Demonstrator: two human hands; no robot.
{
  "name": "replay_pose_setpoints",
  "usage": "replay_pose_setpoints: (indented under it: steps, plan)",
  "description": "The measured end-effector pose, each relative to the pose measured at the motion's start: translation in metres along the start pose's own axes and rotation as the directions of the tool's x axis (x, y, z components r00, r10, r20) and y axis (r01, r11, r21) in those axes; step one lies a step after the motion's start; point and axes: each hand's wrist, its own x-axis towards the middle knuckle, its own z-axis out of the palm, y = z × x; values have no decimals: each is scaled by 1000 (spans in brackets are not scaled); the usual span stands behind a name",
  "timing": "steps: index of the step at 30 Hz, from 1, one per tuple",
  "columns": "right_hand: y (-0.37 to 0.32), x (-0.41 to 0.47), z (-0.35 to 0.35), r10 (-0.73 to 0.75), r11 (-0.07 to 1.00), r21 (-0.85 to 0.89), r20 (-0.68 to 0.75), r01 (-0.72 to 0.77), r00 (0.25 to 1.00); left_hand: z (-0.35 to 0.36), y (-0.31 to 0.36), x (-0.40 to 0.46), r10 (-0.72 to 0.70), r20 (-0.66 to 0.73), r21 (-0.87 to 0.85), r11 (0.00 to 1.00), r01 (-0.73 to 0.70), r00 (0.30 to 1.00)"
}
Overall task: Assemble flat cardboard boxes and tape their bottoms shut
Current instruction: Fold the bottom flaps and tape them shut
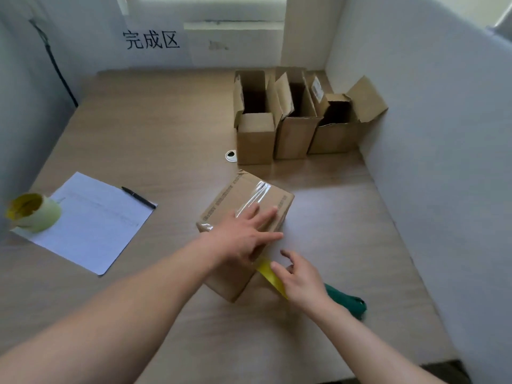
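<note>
wall sign: "完成区" | box print: unreadable | sheet: unreadable

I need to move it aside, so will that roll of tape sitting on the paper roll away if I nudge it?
Probably: the tape roll seems to lie on its side on the paper, so a nudge could roll it. It looks light, with a wide hollow core.

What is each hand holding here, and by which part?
The left hand holds nothing; it presses flat on the taped box. The right hand holds a yellow-edged tool, probably a tape cutter; the hand hides where it grips.
</note>
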Motion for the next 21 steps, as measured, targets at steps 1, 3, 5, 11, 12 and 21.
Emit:
replay_pose_setpoints:
  steps: [1,3,5,11,12,21]
  plan:
    - [2,-3,-1,-6,1000,-16,14,6,1000,0,-1,3,24,-9,46,999,-24,1000]
    - [8,-8,-3,-17,1000,7,78,16,997,-1,-2,7,69,-41,91,994,-65,997]
    - [13,-11,-7,-22,994,111,181,2,983,-2,-3,7,101,-55,93,991,-96,993]
    - [4,18,-62,-250,895,-299,282,332,926,3,3,-4,162,-107,-46,985,-168,981]
    - [-2,25,-72,-313,796,-444,278,411,908,4,3,-7,150,-118,-89,983,-161,982]
    - [-39,53,-95,-483,595,-555,330,581,811,-9,7,10,-291,-39,-401,881,252,956]
